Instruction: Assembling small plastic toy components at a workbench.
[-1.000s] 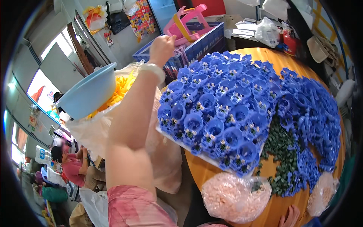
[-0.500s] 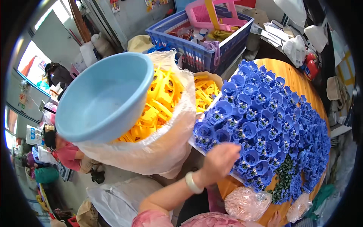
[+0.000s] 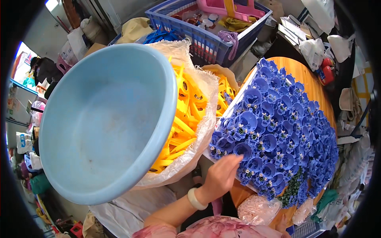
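My left hand (image 3: 221, 177), a pale bangle on its wrist, is held over the near left edge of a heap of blue plastic cup-shaped pieces (image 3: 269, 139). Its fingers are drawn together, and whatever they hold, if anything, is hidden. The blue pieces carry small white and green bits and lie on a white-edged tray or board (image 3: 243, 88) on a wooden table (image 3: 319, 93). At the lower edge a sliver of skin, seemingly my right hand (image 3: 282, 224), shows beside a clear bag of small pink pieces (image 3: 258, 210); its fingers cannot be made out.
A large light-blue basin (image 3: 105, 123) tilts over a white woven sack (image 3: 206, 107) of yellow plastic parts (image 3: 184, 119). Behind stands a blue crate (image 3: 214, 43). Small dark green pieces (image 3: 294, 188) and another clear bag (image 3: 304, 210) lie at the table's near side.
The basin looks larger and nearer as the view shifts. My left hand has moved slightly left and down, its fingers still together. A blue piece now shows among yellow parts in the farther container.
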Tool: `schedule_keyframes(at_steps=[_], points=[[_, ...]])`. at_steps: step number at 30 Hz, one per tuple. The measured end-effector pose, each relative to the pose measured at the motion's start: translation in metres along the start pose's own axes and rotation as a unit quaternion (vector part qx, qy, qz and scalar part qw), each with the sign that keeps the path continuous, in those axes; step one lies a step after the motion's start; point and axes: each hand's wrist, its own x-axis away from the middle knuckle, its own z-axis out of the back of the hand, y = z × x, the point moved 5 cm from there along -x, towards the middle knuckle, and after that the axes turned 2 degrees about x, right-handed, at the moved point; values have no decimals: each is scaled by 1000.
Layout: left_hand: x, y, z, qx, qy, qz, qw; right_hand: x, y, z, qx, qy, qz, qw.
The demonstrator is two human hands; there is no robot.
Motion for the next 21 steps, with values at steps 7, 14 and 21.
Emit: schedule_keyframes(at_steps=[7, 14, 21], points=[[-164, 18, -21, -99, 122, 6, 988, 19, 39, -30, -55, -12, -40, 998], [-312, -159, -15, -512, -85, 42, 854, -6, 62, -95, -151, -10, -27, 988], [-258, -249, -118, -492, -428, 176, 737, -21, 48, -136, -184, -44, -63, 980]])
